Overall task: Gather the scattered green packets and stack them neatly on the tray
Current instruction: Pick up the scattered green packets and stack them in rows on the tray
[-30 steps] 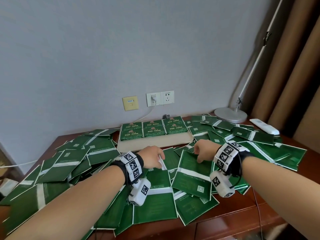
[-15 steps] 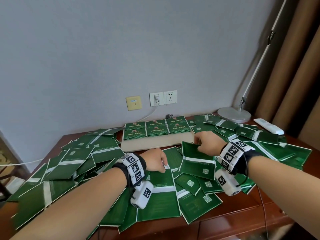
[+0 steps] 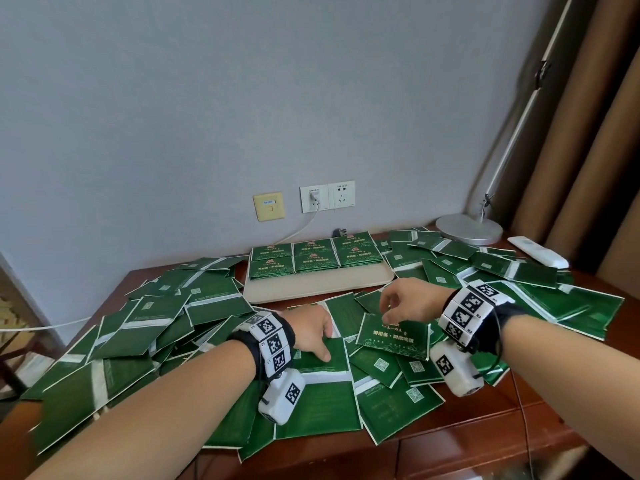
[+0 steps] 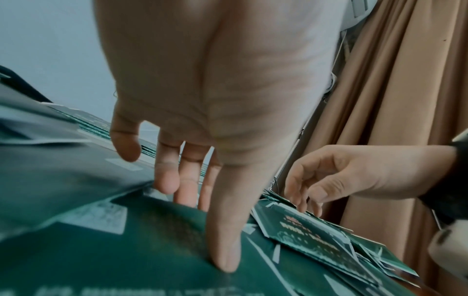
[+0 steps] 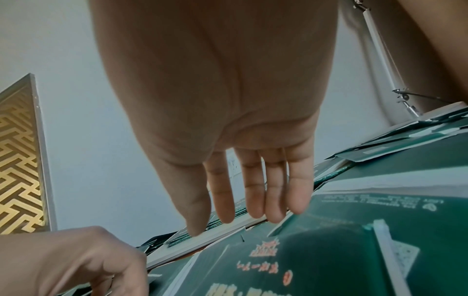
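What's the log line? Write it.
left hand: thumb presses green packet | right hand: over printed green packet | beige tray: partly filled

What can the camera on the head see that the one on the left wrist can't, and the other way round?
Only the head view shows the six neat stacks on the tray, the wall sockets, the lamp base and the white remote. Only the left wrist view shows the left hand's palm side, its thumb pressing a packet. Both show the right hand over a face-up packet and the brown curtain.
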Tool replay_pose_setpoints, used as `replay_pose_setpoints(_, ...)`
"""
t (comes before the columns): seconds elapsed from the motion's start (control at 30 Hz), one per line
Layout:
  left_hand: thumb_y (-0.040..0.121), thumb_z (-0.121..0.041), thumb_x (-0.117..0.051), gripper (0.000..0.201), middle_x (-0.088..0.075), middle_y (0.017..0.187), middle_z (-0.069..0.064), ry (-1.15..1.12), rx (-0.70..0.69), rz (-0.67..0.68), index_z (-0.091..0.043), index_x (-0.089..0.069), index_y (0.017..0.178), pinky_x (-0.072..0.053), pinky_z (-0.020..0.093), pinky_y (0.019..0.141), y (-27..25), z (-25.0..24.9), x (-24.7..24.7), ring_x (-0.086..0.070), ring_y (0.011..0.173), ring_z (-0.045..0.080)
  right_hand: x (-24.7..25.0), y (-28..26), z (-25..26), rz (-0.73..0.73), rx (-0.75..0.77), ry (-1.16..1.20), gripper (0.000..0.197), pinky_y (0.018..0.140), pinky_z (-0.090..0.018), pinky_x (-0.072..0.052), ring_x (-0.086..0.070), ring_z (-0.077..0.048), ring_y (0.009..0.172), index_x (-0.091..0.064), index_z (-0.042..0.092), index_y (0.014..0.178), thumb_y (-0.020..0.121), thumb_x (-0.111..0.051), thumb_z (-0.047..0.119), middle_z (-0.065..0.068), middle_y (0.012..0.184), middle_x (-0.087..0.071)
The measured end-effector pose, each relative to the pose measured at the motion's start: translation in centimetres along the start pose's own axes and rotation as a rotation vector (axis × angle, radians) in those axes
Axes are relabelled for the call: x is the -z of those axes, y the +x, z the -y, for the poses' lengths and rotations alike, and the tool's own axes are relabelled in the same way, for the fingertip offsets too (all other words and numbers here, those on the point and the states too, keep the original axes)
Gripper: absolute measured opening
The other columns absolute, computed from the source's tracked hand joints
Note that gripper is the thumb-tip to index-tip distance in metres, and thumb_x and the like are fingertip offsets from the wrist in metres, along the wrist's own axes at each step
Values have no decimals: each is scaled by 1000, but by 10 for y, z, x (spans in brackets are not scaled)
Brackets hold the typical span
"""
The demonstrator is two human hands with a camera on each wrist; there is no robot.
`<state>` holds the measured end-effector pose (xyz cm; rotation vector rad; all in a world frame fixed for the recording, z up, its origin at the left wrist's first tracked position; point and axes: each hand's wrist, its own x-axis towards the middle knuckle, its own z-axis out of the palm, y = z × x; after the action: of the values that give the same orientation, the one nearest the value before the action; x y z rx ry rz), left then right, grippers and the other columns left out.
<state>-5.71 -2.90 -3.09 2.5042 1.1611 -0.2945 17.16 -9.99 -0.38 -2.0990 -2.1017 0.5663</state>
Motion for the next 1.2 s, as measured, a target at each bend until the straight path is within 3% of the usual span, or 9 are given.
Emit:
replay_pose_setpoints(0.17, 76, -30, -84, 51, -65, 115, 3, -19, 8, -1, -14, -64, 120, -45, 26, 76, 1, -1, -1, -60, 96, 18, -3, 1, -2, -24, -16, 9, 20, 70, -22, -40, -57, -10, 90, -67, 27, 102, 85, -69, 37, 13, 92, -57)
replay_pose_setpoints(0.33, 79, -26, -81, 34, -66, 97, 3, -17, -5, 10, -9, -69, 107, -43, 25, 68, 4, 0, -2, -57, 81, 17, -5, 3, -4, -48, -48, 4, 23, 76, -24, -41, -56, -11, 92, -67, 25, 104, 84, -71, 35, 9, 96, -56)
replay_pose_setpoints(0.53, 86, -26, -75, 35, -63, 108, 2, -195, -30, -161, -10, -63, 116, -46, 28, 84, 14, -2, 6, -58, 94, 18, -4, 0, -7, -70, -72, 15, 25, 79, -26, -44, -57, -13, 94, -67, 23, 106, 83, -71, 33, 6, 100, -58)
replay_pose_setpoints(0.6, 87, -25, -74, 29, -60, 105, 2, -252, -29, -217, -12, -62, 110, -48, 30, 88, 19, -4, 10, -58, 95, 18, -2, -1, -9, -90, -90, 17, 27, 80, -26, -46, -58, -13, 94, -67, 23, 107, 82, -72, 33, 6, 100, -59)
replay_pose_setpoints(0.83, 90, -21, -69, 15, -54, 81, -1, -208, -65, -395, -13, -57, 92, -42, 31, 67, 28, -7, 25, -51, 73, 17, 1, -5, -15, -109, -126, 26, 31, 80, -24, -46, -58, -12, 93, -66, 22, 111, 82, -72, 32, 7, 101, -56)
replay_pose_setpoints(0.97, 92, -20, -65, 16, -55, 77, 3, -145, -105, -459, -9, -54, 88, -47, 36, 68, 29, -13, 30, -48, 66, 19, -1, -7, -15, -91, -129, 14, 32, 86, -25, -46, -56, -12, 95, -65, 19, 114, 85, -71, 30, 8, 102, -54)
replay_pose_setpoints(1.1, 93, -20, -63, 10, -57, 81, 0, -76, -139, -458, -14, -55, 93, -46, 34, 68, 24, -26, 27, -52, 70, 19, -2, -8, -15, -78, -136, 17, 33, 87, -26, -47, -57, -12, 96, -65, 18, 115, 85, -71, 29, 5, 105, -58)
replay_pose_setpoints(1.2, 92, -31, -65, 14, -65, 93, -1, -112, -176, -316, -17, -61, 96, -55, 35, 72, 17, -38, 23, -63, 77, 18, -2, -9, -16, -67, -147, 20, 33, 83, -25, -45, -58, -12, 96, -65, 19, 115, 84, -72, 30, 6, 103, -58)
